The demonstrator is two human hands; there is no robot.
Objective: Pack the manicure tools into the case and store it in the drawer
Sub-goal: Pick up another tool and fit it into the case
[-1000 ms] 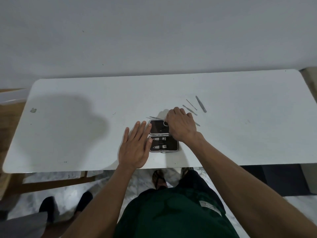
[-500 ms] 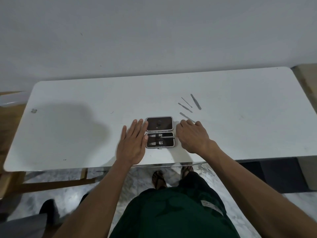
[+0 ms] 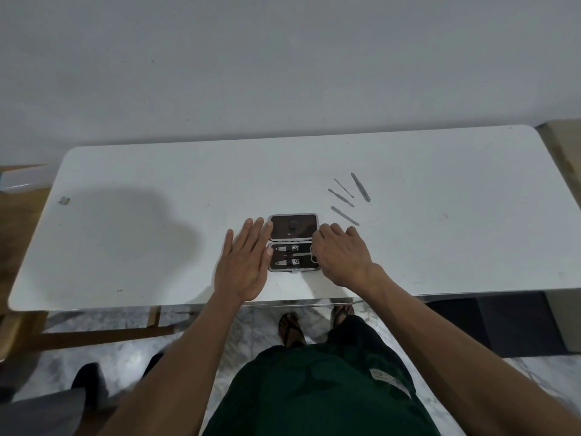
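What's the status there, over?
Left hand flat beside open case. Right hand at case's edge. Four tools loose on table.

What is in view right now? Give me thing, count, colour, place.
Table: one, white, against the wall.
Case: one, open, grey rim with dark lining, near front edge, between the hands.
Nail clippers: two, silver, in the case's near half.
Loose tools: four, grey metal, on the table right of and behind the case.
Left hand: flat, open, beside the case's left edge.
Right hand: at the case's right edge, grip unclear.
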